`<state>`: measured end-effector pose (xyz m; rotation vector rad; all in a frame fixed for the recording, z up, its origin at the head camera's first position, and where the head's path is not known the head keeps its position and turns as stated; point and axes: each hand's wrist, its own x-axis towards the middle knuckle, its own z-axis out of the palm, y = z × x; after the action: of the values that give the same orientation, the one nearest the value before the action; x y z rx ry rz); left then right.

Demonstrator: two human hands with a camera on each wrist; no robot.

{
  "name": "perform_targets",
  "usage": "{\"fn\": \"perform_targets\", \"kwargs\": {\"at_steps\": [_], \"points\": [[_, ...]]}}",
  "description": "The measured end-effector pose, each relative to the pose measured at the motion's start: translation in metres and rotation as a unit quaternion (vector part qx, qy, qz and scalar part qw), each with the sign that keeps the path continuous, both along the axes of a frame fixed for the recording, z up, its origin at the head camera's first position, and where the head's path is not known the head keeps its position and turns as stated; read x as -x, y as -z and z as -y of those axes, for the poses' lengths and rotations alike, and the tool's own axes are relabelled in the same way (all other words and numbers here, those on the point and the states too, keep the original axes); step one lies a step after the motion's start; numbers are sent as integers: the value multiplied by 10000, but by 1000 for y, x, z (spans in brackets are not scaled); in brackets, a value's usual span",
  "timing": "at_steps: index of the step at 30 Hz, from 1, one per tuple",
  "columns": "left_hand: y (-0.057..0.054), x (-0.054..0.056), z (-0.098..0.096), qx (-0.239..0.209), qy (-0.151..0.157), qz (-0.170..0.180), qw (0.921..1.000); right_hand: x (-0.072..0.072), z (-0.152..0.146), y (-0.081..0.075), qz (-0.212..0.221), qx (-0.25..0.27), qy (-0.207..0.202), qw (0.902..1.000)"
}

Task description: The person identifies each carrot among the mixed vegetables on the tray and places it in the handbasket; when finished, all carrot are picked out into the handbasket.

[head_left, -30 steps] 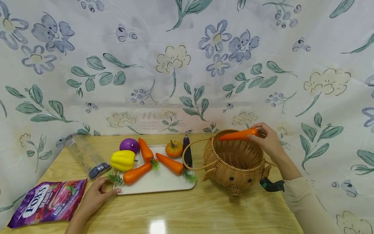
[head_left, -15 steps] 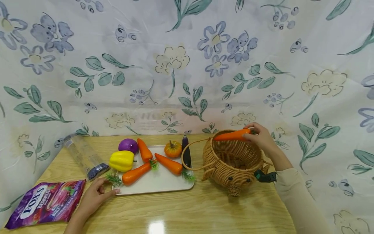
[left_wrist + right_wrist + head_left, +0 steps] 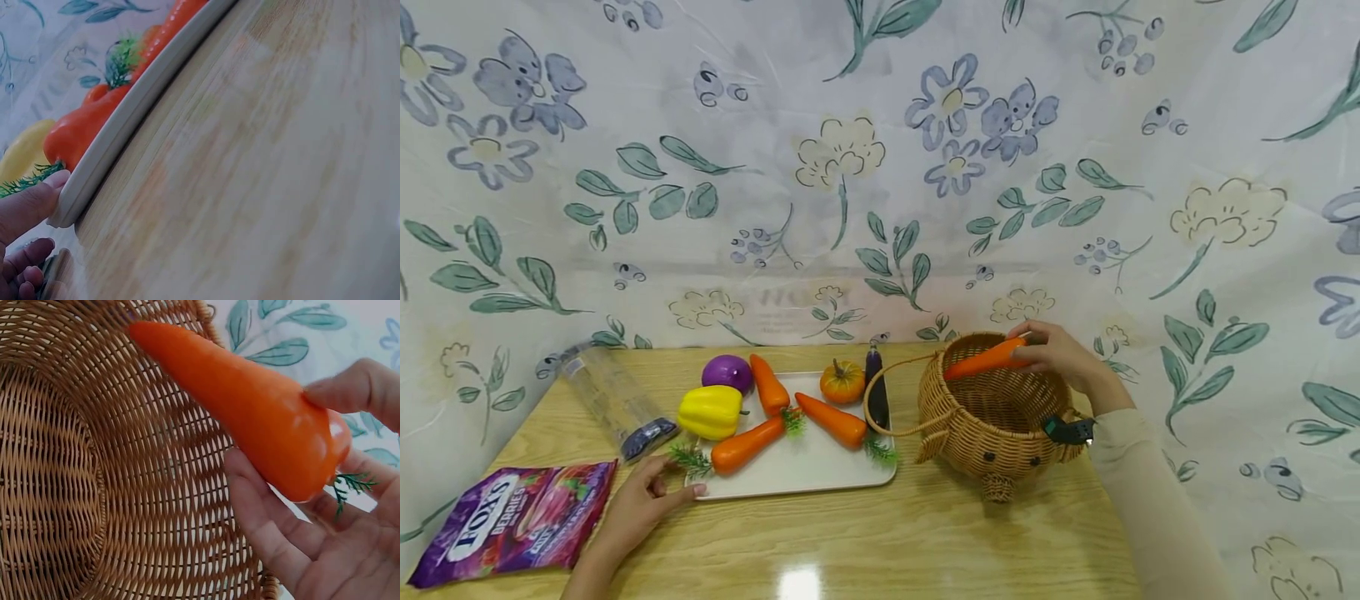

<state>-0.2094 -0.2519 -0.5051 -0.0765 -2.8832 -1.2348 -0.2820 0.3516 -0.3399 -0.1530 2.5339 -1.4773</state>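
An orange carrot (image 3: pixel 985 359) with a green tuft is pinched by its thick end in my right hand (image 3: pixel 1060 358). It tilts tip-down inside the mouth of a wicker basket (image 3: pixel 977 442) with a pig's face. In the right wrist view, my thumb and fingers hold the carrot (image 3: pixel 244 406) above the woven inside. My left hand (image 3: pixel 643 504) rests at the near left corner of a white tray (image 3: pixel 805 477); its thumb (image 3: pixel 37 200) touches the rim, while the other fingers curl loosely beside it. Several carrots (image 3: pixel 748 446) lie on the tray.
The tray also bears a yellow bell pepper (image 3: pixel 710 412), a purple round vegetable (image 3: pixel 727 374), a small pumpkin (image 3: pixel 842 383) and an eggplant (image 3: pixel 876 392). The basket's handle (image 3: pixel 880 429) leans over the tray. A candy bag (image 3: pixel 512 525) and a clear plastic container (image 3: pixel 617 400) lie left.
My right hand has moved left and slightly down with the carrot, whose tip now dips lower into the basket. The left hand stays at the tray corner.
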Motion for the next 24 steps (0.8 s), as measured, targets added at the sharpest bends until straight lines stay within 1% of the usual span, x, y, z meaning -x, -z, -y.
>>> {"fn": "perform_targets", "kwargs": {"at_steps": [4,8,16,24], "points": [[1,1,0,-1,-4,31,10000,8,1,5,188,33,-180,9997],[0,0,1,27,-19,81,10000,12,2,8,287,63,-292,9991],[-1,0,0,57,-29,56,10000,19,1,19,445,16,-279,9986],[2,0,1,1,-30,-93,10000,23,3,29,516,-189,-129,9984]]}}
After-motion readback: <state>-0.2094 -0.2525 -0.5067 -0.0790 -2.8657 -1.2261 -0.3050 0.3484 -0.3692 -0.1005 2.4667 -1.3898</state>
